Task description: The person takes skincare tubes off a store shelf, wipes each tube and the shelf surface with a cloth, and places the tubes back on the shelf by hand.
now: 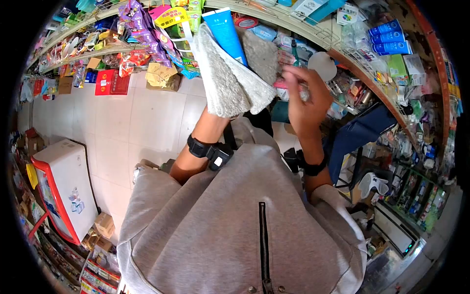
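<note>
Head view — blue tube (pixel 225 35) against fuzzy grey cloth (pixel 224 81); right fingers (pixel 299 74) apart, left fingers hidden — can't tell.

The bare left forearm (pixel 187 165) is slanting from the near left toward the far middle, its wrist (pixel 211 128) angling slightly right, while the left hand is lying out of sight beyond it. The bare right forearm (pixel 311 147) is pointing toward the far side, right of centre. Its right hand (pixel 311 104) is showing slightly blurred, thumb and forefinger curving toward each other on the left; whether their tips are touching is staying unclear. A black strap-style wristband (pixel 313 168) with a boxy module is circling each wrist, and grey fabric sleeves (pixel 147 198) are bunching nearby.
</note>
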Tool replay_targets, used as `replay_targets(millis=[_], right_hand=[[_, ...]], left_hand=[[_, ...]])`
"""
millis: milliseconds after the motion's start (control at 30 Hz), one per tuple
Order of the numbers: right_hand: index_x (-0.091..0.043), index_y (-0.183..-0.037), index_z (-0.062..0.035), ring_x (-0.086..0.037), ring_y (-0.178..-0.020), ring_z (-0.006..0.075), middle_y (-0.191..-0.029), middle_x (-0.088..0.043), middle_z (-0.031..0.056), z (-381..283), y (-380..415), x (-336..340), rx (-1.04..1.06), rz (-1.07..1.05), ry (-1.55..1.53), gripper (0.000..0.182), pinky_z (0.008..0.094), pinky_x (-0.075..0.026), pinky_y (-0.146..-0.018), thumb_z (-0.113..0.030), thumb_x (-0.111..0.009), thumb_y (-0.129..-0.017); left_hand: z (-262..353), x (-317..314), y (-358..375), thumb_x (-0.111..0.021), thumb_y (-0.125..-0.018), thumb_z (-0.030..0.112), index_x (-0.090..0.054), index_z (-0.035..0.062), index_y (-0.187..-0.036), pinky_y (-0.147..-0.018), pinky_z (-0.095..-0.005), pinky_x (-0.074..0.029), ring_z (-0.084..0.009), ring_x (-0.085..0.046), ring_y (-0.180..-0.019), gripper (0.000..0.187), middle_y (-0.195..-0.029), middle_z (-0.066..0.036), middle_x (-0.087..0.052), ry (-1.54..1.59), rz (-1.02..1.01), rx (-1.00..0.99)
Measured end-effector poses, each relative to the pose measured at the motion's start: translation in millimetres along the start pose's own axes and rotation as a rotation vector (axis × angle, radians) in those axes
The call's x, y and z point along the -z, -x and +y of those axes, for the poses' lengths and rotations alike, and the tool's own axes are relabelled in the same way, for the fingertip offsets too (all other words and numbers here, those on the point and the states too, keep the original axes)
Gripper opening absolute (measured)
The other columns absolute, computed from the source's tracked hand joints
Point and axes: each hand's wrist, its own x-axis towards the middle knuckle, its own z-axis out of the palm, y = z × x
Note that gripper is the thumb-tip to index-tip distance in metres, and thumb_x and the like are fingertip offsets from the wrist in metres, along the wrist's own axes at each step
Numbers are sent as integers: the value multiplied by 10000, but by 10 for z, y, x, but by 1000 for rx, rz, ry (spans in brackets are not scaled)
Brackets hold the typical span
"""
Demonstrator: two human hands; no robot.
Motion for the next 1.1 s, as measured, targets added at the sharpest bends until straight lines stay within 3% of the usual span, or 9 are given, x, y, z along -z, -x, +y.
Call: replay_targets(millis=[133,200,267,300,500,600,700,800,1100], right_hand=[[-729,-981,-51,-570,-649,151,-862,-667,58,-84,-175,-267,71,-132,81,199,265,-456,-586,-16,-769,-789],[-709,-1010,-60,-553,-684,183,-879,-646,61,-24,-204,-325,103,-133,90,300,300,-457,-611,-32,-809,-729],[-662,-1066,-63,-576,-789,203,-925,-639,67,-14,-213,-374,81,-159,141,421,325,-466,-679,-49,-832,-682],[-619,-1095,-71,-585,-860,225,-939,-631,75,-13,-188,-391,-6,-183,148,483,340,-463,-729,-49,-833,-663],[-626,-1049,-60,-621,-820,250,-948,-657,97,-33,-155,-461,-11,-193,111,403,354,-472,-728,-48,-812,-691],[-633,-1024,-35,-618,-851,299,-956,-650,136,-127,-148,-437,44,-252,209,344,387,-479,-742,-25,-778,-712],[-616,-1053,1,-574,-897,357,-928,-613,168,-191,-108,-451,162,-344,312,327,438,-475,-755,-6,-713,-741],[-614,-1057,-7,-579,-884,349,-936,-618,154,-231,-79,-441,157,-357,353,309,438,-474,-746,-48,-710,-766],[-641,-1072,-18,-602,-785,337,-849,-654,152,-299,-22,-394,163,-436,331,272,420,-487,-689,-101,-714,-824]], left_hand=[[-123,77,-76,-488,-1030,349,-511,52,-1299,-853,-358,-573,-227,-637,-992,401,-1128,-109,-622,-101,-140,32],[-101,-14,-91,-451,-1048,332,-502,32,-1298,-861,-333,-569,-211,-626,-1001,394,-1138,-118,-612,-214,-217,5],[-138,-80,-91,-447,-1047,357,-472,21,-1335,-892,-318,-553,-216,-604,-1068,443,-1206,-124,-586,-112,-125,21],[-171,-26,-104,-433,-1051,363,-422,17,-1393,-948,-316,-526,-232,-571,-1149,486,-1285,-134,-553,118,-260,66],[-212,8,-45,-396,-1060,381,-373,7,-1437,-1044,-353,-464,-257,-545,-1217,532,-1360,-165,-522,-235,-329,-31],[-180,3,-15,-399,-1059,378,-378,6,-1433,-1045,-352,-464,-256,-546,-1215,528,-1357,-164,-524,-337,-274,-142],[-151,-5,-47,-402,-1058,376,-383,6,-1429,-1045,-352,-463,-256,-547,-1213,524,-1354,-163,-526,-445,-27,-316],[-84,0,-88,-405,-1057,374,-388,6,-1426,-1045,-352,-463,-255,-548,-1211,521,-1350,-162,-529,-444,114,-405],[199,82,-34,-414,-1055,367,-403,6,-1415,-1045,-351,-461,-253,-551,-1205,509,-1340,-159,-536,-188,27,-212]])
